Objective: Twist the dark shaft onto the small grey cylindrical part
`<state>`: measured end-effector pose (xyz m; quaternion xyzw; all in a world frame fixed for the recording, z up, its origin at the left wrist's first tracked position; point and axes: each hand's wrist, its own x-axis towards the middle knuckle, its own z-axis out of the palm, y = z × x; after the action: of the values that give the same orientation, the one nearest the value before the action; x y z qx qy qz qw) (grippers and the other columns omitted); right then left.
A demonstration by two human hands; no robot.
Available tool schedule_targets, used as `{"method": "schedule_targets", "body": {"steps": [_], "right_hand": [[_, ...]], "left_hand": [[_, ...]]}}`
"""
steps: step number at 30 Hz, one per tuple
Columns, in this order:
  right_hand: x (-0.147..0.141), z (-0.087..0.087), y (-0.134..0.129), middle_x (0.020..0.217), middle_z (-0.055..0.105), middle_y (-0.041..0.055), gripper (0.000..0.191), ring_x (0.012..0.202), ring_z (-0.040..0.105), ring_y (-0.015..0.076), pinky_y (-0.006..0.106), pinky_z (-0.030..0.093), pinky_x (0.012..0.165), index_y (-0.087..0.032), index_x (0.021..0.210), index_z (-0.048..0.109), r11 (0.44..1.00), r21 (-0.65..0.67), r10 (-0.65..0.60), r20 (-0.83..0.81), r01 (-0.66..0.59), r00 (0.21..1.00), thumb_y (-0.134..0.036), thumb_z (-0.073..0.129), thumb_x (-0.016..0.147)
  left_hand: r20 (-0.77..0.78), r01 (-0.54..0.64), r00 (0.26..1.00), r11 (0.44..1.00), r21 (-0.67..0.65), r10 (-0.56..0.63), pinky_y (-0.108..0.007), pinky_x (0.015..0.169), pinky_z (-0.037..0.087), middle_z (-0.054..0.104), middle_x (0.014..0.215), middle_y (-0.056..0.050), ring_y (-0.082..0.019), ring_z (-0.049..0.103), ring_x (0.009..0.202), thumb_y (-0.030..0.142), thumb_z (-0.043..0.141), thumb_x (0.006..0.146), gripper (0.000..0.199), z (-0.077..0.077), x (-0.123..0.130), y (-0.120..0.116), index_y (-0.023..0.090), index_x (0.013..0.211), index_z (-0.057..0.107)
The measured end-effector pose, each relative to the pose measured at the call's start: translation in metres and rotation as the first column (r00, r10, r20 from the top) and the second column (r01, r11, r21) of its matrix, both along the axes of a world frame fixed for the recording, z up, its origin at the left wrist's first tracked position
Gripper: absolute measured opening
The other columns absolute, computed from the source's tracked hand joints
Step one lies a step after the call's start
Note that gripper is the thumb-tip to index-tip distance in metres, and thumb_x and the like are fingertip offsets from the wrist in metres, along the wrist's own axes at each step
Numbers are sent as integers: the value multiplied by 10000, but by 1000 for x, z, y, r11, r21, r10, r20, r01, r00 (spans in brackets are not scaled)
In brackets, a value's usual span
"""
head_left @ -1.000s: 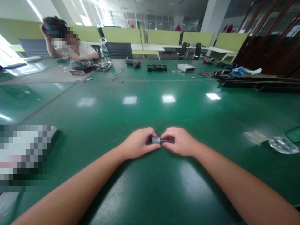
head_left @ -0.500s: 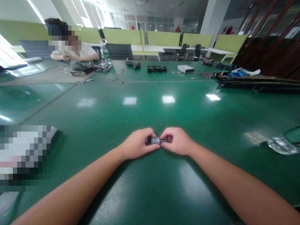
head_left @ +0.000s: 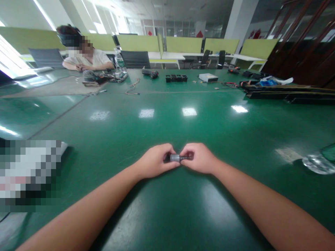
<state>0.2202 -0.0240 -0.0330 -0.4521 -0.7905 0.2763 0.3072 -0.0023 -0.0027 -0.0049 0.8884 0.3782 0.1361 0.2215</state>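
A small grey cylinder with a dark, thin rod on its right end lies level between my hands, above the green table. The thumb and fingers of my left hand pinch the grey cylinder. On the right, my right hand has its fingertips closed round the dark rod. Both hands nearly touch where the two parts meet. My fingers hide the ends of the piece.
A blurred-out pale object lies at the left edge, a clear plastic bottle at the right. Along the far side are a black block, a white box, dark bars and a seated person.
The whole view has shifted slightly, with the scene a little lower and further right. Both hands keep their hold on the piece.
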Motion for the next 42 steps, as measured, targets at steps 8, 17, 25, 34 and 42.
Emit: {"method": "schedule_targets", "body": {"steps": [8, 17, 25, 34, 42], "right_hand": [[4, 5, -1, 812, 688, 14, 153, 722, 596, 136, 248, 442, 667, -184, 875, 735, 997, 22, 80, -5, -80, 997, -125, 731, 733], [9, 9, -4, 817, 687, 20, 145, 732, 598, 139, 254, 442, 678, -183, 890, 738, 995, 39, 93, 41, -94, 995, -112, 697, 770], [11, 13, -4, 817, 685, 20, 153, 735, 598, 142, 252, 441, 673, -187, 892, 738, 993, 42, 110, 70, -113, 991, -107, 687, 771], [13, 18, -6, 828, 691, 29, 152, 753, 603, 151, 263, 448, 691, -180, 884, 745, 992, 55, 110, 117, -117, 987, -97, 681, 774], [15, 21, -8, 826, 688, 39, 134, 782, 603, 165, 275, 450, 714, -175, 892, 743, 987, 97, 113, 176, -131, 978, -119, 689, 783]], "left_hand": [[15, 3, 1000, 1000, -8, -3, -260, 632, 397, 651, 828, -5, -163, 583, 716, 450, 679, 834, 266, 0, -1, 2, 203, 925, 639], [16, 7, 1000, 1000, -9, -7, -264, 636, 397, 659, 842, -6, -164, 588, 720, 451, 678, 842, 264, 2, -1, 1, 202, 920, 642], [11, 13, 1000, 1000, -7, -13, -269, 646, 410, 666, 857, -11, -175, 600, 741, 438, 680, 839, 251, 2, -1, 1, 206, 925, 642], [12, 22, 1000, 1000, 7, -22, -268, 649, 412, 668, 865, -13, -173, 600, 741, 442, 677, 844, 255, 2, -1, 0, 204, 929, 645], [12, 27, 1000, 1000, 15, -27, -266, 657, 409, 664, 858, -5, -166, 595, 735, 443, 689, 845, 261, 1, -2, 0, 203, 935, 642]]}}
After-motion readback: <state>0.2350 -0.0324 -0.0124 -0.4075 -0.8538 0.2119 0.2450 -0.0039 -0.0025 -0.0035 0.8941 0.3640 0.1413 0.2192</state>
